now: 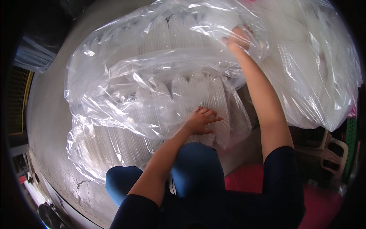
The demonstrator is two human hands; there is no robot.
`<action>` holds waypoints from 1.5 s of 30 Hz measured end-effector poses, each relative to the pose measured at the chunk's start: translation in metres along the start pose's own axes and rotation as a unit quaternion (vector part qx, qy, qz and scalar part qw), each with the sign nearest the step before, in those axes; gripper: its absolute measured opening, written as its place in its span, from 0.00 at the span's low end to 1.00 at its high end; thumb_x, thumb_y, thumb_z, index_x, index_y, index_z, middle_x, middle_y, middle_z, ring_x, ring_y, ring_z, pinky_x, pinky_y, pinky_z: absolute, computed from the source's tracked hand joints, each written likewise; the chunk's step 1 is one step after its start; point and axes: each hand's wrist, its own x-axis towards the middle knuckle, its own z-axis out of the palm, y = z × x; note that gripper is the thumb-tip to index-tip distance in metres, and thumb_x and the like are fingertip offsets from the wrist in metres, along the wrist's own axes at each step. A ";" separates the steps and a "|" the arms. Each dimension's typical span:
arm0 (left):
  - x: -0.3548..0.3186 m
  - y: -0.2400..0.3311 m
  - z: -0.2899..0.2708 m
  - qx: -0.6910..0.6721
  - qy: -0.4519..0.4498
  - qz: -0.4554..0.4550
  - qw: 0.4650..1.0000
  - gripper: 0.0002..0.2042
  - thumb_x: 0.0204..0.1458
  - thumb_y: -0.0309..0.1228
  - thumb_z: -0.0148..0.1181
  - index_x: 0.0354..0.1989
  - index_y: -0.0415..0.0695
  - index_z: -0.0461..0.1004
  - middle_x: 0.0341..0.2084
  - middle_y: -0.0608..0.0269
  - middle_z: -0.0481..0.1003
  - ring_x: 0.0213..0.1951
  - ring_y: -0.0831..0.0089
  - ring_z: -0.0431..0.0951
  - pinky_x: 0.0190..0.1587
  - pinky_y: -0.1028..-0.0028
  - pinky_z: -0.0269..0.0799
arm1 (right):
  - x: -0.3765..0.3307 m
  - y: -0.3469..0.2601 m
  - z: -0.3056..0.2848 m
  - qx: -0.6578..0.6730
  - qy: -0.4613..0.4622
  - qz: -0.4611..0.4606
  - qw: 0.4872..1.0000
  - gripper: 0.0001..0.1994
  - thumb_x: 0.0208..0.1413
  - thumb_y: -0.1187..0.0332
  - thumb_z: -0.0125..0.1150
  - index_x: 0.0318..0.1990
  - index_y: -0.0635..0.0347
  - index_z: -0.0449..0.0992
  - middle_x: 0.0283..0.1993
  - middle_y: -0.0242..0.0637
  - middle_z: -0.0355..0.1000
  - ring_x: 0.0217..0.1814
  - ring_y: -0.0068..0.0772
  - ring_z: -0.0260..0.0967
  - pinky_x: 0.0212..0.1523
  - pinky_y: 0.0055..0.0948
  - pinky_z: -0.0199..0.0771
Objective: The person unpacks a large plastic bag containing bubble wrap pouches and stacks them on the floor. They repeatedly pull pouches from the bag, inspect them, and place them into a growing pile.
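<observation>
Large clear plastic bags point(126, 68) lie in front of me, filled with ribbed stacks point(213, 93) of translucent pieces that look like nested plastic cups or lids. My left hand point(202, 121) lies on the nearer stacks, its fingers spread over the film. Farther off and to the right, my right hand point(240, 37) is at the far bag, near its right end. Shiny film covers part of that hand, and its fingertips are mostly hidden. Another row of stacks point(127, 147) sits under film at the near left.
At the right stands another big bag point(305, 72) of whitish translucent pieces. Below it are a beige plastic frame, perhaps a stool point(335, 152), and a green perforated edge point(350, 141). A red surface point(244, 181) is beside my leg. Cracked grey floor point(49, 126) runs along the left.
</observation>
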 end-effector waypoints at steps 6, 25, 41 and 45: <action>-0.003 -0.004 0.010 0.037 0.030 0.001 0.999 0.30 0.46 0.53 0.56 0.60 0.67 0.60 0.53 0.71 0.64 0.57 0.72 0.60 0.59 0.64 0.52 | -0.013 0.013 -0.048 0.069 -0.190 -0.043 0.978 0.22 0.44 0.62 0.58 0.46 0.64 0.70 0.46 0.40 0.66 0.53 0.43 0.62 0.55 0.53 0.56; -0.011 -0.007 -0.138 -0.782 -0.039 -0.048 0.620 0.56 0.35 0.70 0.54 0.67 0.52 0.32 0.57 0.44 0.59 0.58 0.49 0.61 0.54 0.48 0.61 | -0.098 0.184 -0.198 0.330 0.120 -0.517 0.781 0.15 0.40 0.75 0.65 0.36 0.48 0.71 0.62 0.38 0.58 0.67 0.49 0.51 0.66 0.46 0.49; 0.061 0.046 -0.034 -0.503 -0.082 -0.029 0.860 0.24 0.50 0.43 0.60 0.48 0.39 0.64 0.45 0.60 0.69 0.48 0.62 0.70 0.51 0.61 0.64 | -0.258 0.314 -0.142 0.685 -0.335 0.209 0.613 0.35 0.40 0.60 0.70 0.57 0.62 0.63 0.51 0.41 0.68 0.52 0.35 0.67 0.48 0.30 0.71; 0.052 0.028 0.008 0.093 -0.048 -0.119 0.987 0.12 0.54 0.34 0.51 0.45 0.43 0.67 0.44 0.55 0.67 0.49 0.62 0.67 0.55 0.59 0.58 | -0.315 0.438 -0.077 0.822 -0.231 0.268 0.446 0.36 0.49 0.47 0.59 0.59 0.62 0.60 0.58 0.43 0.63 0.57 0.41 0.63 0.56 0.43 0.64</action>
